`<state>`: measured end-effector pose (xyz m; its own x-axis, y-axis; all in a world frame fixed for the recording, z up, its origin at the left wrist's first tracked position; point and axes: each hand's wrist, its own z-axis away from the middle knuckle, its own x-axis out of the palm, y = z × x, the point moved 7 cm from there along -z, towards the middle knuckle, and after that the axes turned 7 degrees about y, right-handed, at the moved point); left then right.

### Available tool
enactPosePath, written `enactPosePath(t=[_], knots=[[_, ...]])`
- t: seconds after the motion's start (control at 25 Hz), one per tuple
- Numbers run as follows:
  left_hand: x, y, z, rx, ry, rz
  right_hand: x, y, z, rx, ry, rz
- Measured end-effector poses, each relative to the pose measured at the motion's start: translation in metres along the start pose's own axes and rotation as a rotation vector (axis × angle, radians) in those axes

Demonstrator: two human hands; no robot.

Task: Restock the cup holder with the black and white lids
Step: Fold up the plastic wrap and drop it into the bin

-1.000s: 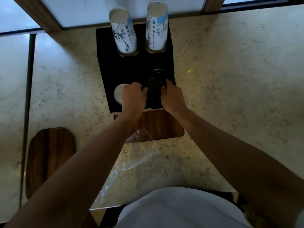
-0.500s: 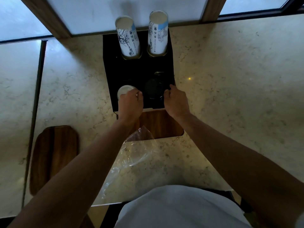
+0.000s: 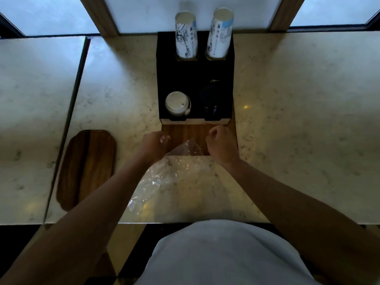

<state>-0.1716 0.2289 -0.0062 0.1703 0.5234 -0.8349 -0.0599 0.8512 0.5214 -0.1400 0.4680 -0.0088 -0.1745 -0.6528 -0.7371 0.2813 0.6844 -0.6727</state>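
Holder is a black box at 12 o'clock on the marble counter, back edge near the window frame. Two stacks of printed paper cups stand in its rear holes: left cups at 11, right cups at 1, both leaning slightly away from each other at the top. Front row: white lids stacked in the front-left slot, top lid showing its sip hole; black lids in the front-right slot, hard to read against the black box, so stack height can't be told. Both stacks sit inside their slots, apart from each other. Left hand is at 10 o'clock from frame centre, just in front of the holder's front-left corner, fingers curled in loosely, nothing visible in it, not touching the lids. Right hand is at 1 o'clock from centre, in front of the front-right corner, curled into a loose fist, nothing visible in it either; can't tell if something small sits inside. Both hands hover over a wood board that lies under or just in front of the holder. A crumpled clear plastic bag lies between the forearms, its top end overlapping the board, the rest running to 7 o'clock on the counter. A second wood tray sits at 9 o'clock, well apart from the holder.
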Motion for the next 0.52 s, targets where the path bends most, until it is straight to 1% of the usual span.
enactPosePath(t=[0.08,0.16,0.24,0.36,0.52], knots=[[0.007,-0.017,0.013,-0.043,-0.105,-0.012,0.008,-0.001,0.018,-0.004,-0.029,0.023],[0.014,-0.033,0.028,-0.071,-0.233,-0.102,0.017,-0.004,0.037,-0.016,-0.077,0.029],[0.017,-0.048,0.043,-0.095,-0.298,-0.152,0.025,-0.006,0.055,-0.009,-0.123,0.035],[0.016,-0.061,0.060,-0.099,-0.304,-0.124,0.034,-0.005,0.076,0.055,-0.148,0.036],[0.008,-0.065,0.070,-0.135,-0.220,-0.025,0.047,-0.001,0.101,0.139,-0.161,0.020]])
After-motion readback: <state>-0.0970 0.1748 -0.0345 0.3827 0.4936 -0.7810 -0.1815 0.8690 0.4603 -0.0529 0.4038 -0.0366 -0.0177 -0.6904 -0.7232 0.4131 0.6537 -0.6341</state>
